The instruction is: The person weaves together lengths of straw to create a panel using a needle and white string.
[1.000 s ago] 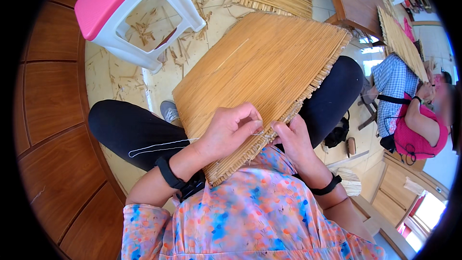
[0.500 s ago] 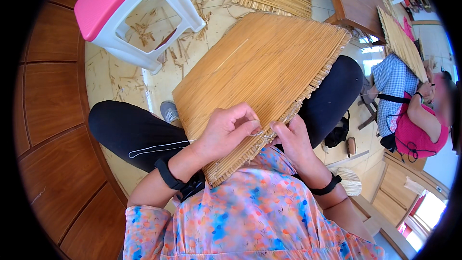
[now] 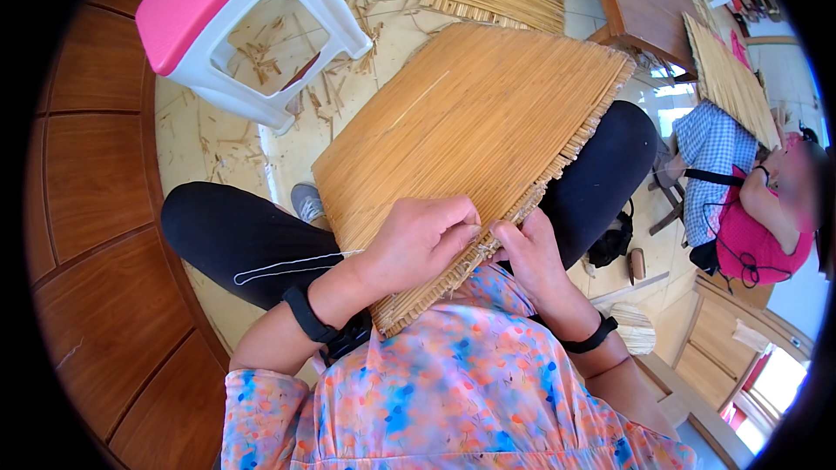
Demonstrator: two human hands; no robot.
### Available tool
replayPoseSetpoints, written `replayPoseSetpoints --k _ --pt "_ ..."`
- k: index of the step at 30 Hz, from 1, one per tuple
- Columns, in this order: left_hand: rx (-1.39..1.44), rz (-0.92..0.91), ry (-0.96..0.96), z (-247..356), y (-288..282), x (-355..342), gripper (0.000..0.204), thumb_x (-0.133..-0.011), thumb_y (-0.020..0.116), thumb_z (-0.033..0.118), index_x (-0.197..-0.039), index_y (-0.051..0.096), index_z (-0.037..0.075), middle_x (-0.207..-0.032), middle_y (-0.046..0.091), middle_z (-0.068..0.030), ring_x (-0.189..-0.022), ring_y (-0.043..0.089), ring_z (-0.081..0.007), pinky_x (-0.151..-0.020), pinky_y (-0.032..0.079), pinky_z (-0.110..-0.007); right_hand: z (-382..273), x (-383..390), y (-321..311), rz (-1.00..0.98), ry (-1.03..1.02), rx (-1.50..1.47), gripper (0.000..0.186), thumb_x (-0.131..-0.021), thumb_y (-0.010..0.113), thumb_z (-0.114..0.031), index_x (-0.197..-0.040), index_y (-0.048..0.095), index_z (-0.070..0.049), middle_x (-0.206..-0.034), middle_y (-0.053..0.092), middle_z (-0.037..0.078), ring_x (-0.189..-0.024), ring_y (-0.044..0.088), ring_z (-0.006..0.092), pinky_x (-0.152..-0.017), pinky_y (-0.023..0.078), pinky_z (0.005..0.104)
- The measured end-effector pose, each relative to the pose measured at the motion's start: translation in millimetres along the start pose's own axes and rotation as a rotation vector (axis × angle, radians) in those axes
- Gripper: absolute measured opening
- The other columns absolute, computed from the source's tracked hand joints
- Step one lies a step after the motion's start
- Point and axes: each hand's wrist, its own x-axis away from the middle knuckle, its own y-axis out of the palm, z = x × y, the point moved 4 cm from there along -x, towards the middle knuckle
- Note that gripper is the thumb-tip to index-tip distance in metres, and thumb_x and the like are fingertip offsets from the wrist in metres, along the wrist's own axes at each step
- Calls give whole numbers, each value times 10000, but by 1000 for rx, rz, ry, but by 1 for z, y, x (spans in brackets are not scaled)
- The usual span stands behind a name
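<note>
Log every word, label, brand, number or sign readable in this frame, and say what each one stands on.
No readable text anywhere in the frame.
Straw panel, pink-topped stool, floral top: no lettering visible.
Dark row of objects at the far upper right: too small and blurred to tell if they carry any.
Bright patch at lower right: too washed out to tell.

Your left forearm (image 3: 274, 331) slants up and rightward from the lower left of the frame; your right forearm (image 3: 610, 370) rises leftward from the lower right. Near the centre, your left hand (image 3: 424, 239) turns its back upward, fingers curled, thumb and index tips drawn together. Just beside it, your right hand (image 3: 533, 254) points its thumb leftward, other fingers partly hidden. Your knees (image 3: 196, 213) spread wide.
</note>
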Motion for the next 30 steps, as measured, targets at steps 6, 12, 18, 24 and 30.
replayPoseSetpoints --k 6,12,18,24,30 --pt "485 21 -233 -21 2 12 57 -946 573 58 -926 578 6 -842 680 -70 -750 651 -116 -714 540 -256 -5 2 3 -3 18 -17 221 -858 512 -22 -1072 560 3 -813 581 1 -643 522 55 -517 427 227" --pt "746 9 -338 -26 4 17 50 -970 535 45 -941 548 7 -931 671 -81 -863 631 -100 -802 534 -254 -3 1 2 8 21 -12 206 -866 519 -32 -1067 554 -1 -794 573 -4 -618 513 52 -497 416 224" --pt "723 -2 -340 -26 7 16 57 -963 550 53 -936 550 3 -917 672 -72 -846 627 -90 -779 526 -243 -3 2 2 21 22 -19 182 -873 520 -35 -1050 553 -8 -770 559 -9 -590 502 49 -478 399 220" --pt "619 -12 -307 -25 7 15 57 -962 550 53 -936 559 2 -899 674 -61 -817 627 -83 -760 525 -241 -6 3 3 2 23 -29 188 -874 511 -25 -1057 549 -3 -815 574 -2 -639 522 50 -509 425 219" --pt "496 -37 -303 -21 5 15 59 -960 552 50 -934 568 0 -897 680 -62 -816 635 -86 -757 526 -242 -4 2 2 -16 6 -18 212 -868 503 -15 -1074 547 8 -875 597 13 -694 545 60 -549 453 224"
